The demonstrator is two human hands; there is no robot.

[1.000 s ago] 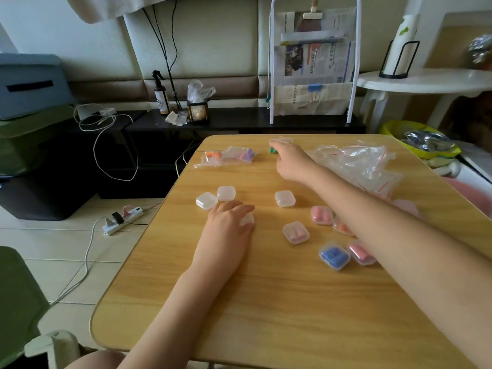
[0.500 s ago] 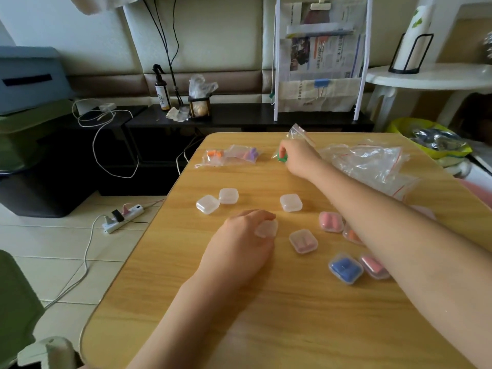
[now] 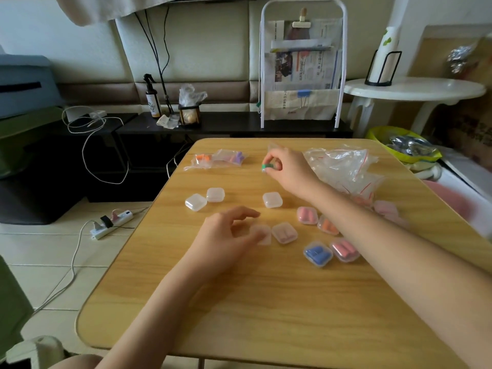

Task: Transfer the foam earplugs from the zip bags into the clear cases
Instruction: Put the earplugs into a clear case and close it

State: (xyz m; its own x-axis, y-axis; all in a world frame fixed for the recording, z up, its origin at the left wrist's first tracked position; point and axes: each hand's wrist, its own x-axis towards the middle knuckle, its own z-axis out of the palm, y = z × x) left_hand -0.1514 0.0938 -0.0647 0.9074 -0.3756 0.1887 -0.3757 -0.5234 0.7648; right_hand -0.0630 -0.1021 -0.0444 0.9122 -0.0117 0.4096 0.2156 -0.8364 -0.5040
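The wooden table (image 3: 266,302) carries everything, and the gap between the two hands, running along its depth, is what matters. The right hand (image 3: 288,170) is at the far side with a small zip bag holding green foam earplugs (image 3: 267,166) pinched in its fingertips, lifted off the wood. The left hand (image 3: 226,237) is nearer the person, fingers and thumb curled loosely about an empty clear case (image 3: 262,233) that lies at its fingertips; whether it truly grips the case, I cannot tell. So the bag lies beyond and slightly right of that case, and the right hand likely has to draw back toward it. Filled cases, such as the blue one (image 3: 318,253), sit just right of the left hand.
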